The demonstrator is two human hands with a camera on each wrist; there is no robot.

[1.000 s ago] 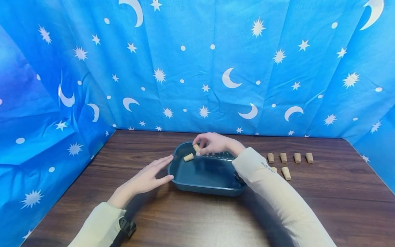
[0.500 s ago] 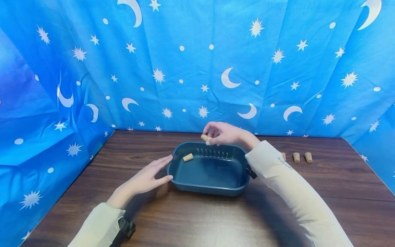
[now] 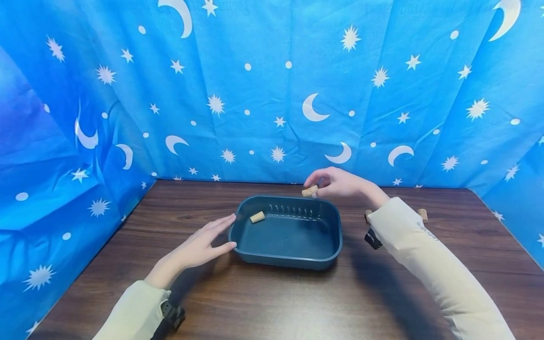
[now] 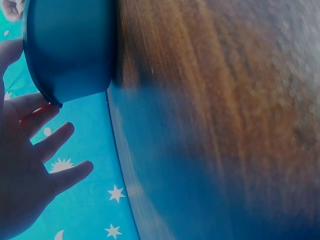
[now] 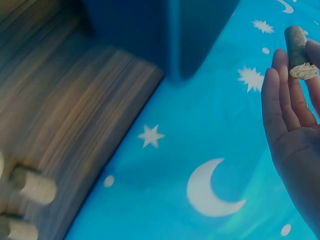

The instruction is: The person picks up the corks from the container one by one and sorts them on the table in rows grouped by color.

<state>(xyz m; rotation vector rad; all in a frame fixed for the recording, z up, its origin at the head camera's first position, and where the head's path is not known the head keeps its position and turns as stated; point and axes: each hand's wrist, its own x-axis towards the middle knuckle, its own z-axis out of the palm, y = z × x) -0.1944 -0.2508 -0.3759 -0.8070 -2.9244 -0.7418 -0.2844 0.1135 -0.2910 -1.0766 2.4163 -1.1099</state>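
A dark teal rectangular bin (image 3: 284,262) stands on the table, and one cork (image 3: 257,217) lies inside it at the far left. My left hand (image 3: 197,246) rests its fingertips and thumb against the bin's left end. In the left wrist view the fingers (image 4: 57,142) are spread and mostly straight, with some at the bin's rim. My right hand (image 3: 346,184) pinches another cork (image 3: 310,191) beyond the bin's back right corner, above the table. The right wrist view shows that cork (image 5: 297,50) between thumb and fingers, its rough end face visible.
To the right, corks (image 3: 422,215) stand on the wooden table (image 3: 272,302), partly hidden by my right sleeve (image 3: 442,269). Several corks (image 5: 37,186) show at the lower left of the right wrist view. A blue curtain (image 3: 255,85) with moons and stars hangs behind the table.
My right hand has lifted the cork out of the bin and carried it right, past the back rim. The left hand stays at the bin; the other cork still lies inside.
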